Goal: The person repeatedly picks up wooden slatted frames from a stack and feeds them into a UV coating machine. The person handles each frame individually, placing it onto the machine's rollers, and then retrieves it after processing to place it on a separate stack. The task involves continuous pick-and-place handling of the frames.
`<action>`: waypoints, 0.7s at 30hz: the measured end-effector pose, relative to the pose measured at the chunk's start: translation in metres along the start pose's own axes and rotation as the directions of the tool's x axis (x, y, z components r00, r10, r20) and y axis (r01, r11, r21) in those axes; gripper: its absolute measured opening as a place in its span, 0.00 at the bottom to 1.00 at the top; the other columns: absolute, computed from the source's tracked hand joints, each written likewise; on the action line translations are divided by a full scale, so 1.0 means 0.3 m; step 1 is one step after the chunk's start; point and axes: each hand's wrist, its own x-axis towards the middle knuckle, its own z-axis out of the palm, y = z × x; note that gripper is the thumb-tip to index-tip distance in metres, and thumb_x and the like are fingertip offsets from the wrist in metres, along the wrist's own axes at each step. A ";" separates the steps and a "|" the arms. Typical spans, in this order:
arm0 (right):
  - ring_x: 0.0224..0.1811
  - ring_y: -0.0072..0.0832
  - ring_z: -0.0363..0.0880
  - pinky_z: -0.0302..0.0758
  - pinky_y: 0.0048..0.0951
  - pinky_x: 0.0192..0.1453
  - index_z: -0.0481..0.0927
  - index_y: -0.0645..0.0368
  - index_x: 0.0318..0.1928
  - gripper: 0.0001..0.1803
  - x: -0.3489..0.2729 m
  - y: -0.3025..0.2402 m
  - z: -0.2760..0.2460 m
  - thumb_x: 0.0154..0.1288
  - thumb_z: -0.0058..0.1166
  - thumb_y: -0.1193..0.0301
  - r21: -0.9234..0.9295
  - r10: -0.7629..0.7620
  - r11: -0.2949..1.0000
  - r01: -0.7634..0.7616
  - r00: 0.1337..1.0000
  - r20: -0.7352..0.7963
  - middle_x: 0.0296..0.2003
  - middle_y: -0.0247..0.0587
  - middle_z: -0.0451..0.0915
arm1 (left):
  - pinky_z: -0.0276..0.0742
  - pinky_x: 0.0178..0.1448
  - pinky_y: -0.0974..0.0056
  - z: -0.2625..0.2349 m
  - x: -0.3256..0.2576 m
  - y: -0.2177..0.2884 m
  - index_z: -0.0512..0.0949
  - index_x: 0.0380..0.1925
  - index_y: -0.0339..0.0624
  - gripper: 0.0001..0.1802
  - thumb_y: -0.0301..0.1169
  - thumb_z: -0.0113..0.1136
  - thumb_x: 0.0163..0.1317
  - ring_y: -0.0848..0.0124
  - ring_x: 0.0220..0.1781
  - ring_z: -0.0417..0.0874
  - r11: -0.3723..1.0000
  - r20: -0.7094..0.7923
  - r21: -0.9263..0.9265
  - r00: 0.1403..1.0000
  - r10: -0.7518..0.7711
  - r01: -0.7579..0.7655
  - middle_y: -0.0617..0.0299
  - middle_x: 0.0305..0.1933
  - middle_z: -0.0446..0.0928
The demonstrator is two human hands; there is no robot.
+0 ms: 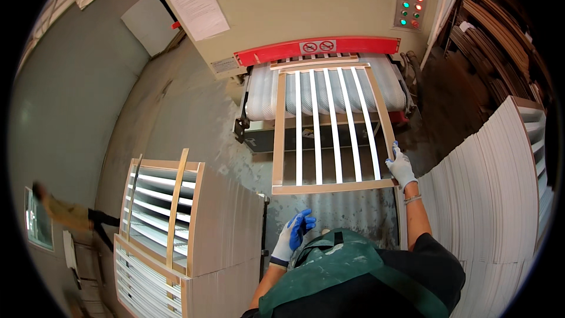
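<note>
A slatted frame (pixel 335 188) with tan edges and several white slats lies partly on the conveyor belt (pixel 262 91), its near end sticking out past the belt toward me. My right hand (pixel 402 168), in a white and blue glove, is closed around the frame's right edge close to the near corner. Below the frame's near edge, my left hand (pixel 292 237) hovers apart from it. The left glove has a blue palm, and its fingers are loosely bent with nothing in them. Part of another frame (pixel 321 60) shows under the machine's red bar.
A beige machine (pixel 318 6) with a red bar (pixel 353 47) and a lit control panel (pixel 411 3) stands ahead. Stacks of frames rise at left (pixel 220 229) and right (pixel 488 182). Racks of boards (pixel 494 35) fill the far right. Another person (pixel 70 212) is at far left.
</note>
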 end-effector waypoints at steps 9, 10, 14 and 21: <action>0.55 0.53 0.79 0.74 0.47 0.61 0.62 0.65 0.71 0.40 0.132 -0.023 0.018 0.60 0.60 0.66 0.173 0.097 0.978 -0.120 0.986 0.133 0.49 0.63 0.81 | 0.74 0.66 0.61 -0.118 -0.152 -0.050 0.69 0.67 0.36 0.28 0.46 0.48 0.77 0.67 0.54 0.80 0.995 -0.142 -0.075 0.988 0.057 -0.068 0.55 0.51 0.80; 0.55 0.53 0.79 0.74 0.46 0.62 0.62 0.65 0.72 0.41 0.156 -0.011 0.016 0.59 0.60 0.67 0.298 0.104 0.938 -0.176 0.964 0.243 0.51 0.64 0.81 | 0.74 0.66 0.61 -0.133 -0.171 -0.052 0.69 0.67 0.37 0.28 0.46 0.47 0.78 0.67 0.54 0.80 0.993 -0.159 -0.086 0.985 0.064 -0.078 0.55 0.52 0.80; 0.68 0.47 0.72 0.69 0.39 0.69 0.61 0.65 0.73 0.42 0.285 0.068 0.110 0.59 0.61 0.72 0.072 -0.122 0.990 0.121 0.993 0.006 0.67 0.60 0.70 | 0.73 0.67 0.60 -0.182 -0.257 -0.063 0.69 0.67 0.37 0.28 0.46 0.45 0.78 0.66 0.56 0.80 0.977 -0.246 -0.099 0.957 0.157 -0.186 0.52 0.55 0.79; 0.70 0.43 0.70 0.67 0.36 0.72 0.60 0.66 0.73 0.44 0.514 0.152 0.194 0.55 0.63 0.75 0.149 -0.133 0.981 0.125 0.990 0.043 0.69 0.54 0.69 | 0.76 0.65 0.62 -0.239 -0.441 -0.096 0.70 0.65 0.36 0.26 0.44 0.46 0.78 0.68 0.54 0.81 0.921 -0.401 -0.159 0.875 0.269 -0.356 0.53 0.54 0.80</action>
